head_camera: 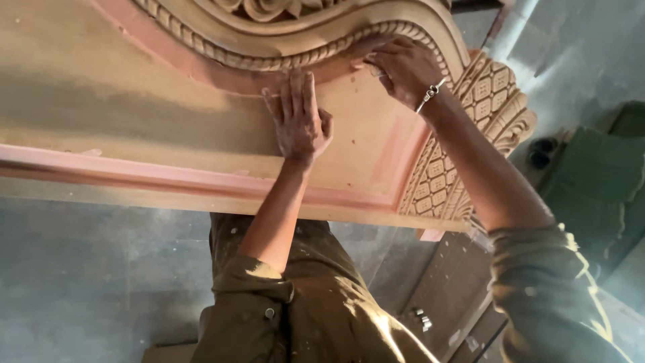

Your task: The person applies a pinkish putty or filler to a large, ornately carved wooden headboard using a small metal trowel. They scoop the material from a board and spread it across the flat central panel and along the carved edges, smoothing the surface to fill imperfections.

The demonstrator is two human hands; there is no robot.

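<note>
A large carved wooden panel (134, 114) fills the upper view, with a rope-pattern moulding (222, 54) and pinkish filler along its recessed edges. My left hand (299, 117) lies flat on the panel just below the rope moulding, fingers together and pointing up. My right hand (402, 67), a metal bracelet on its wrist, presses its bent fingers against the rope moulding where it curves; what it may hold under the fingers is hidden. A lattice-carved side piece (470, 128) sits to the right of that hand.
The panel's lower edge (201, 202) overhangs my lap and olive-green clothes. Grey floor (80, 282) lies below left. Dark green sheets (598, 181) and two small dark round objects (541, 151) lie at the right. A slatted wooden piece (457, 289) stands beneath.
</note>
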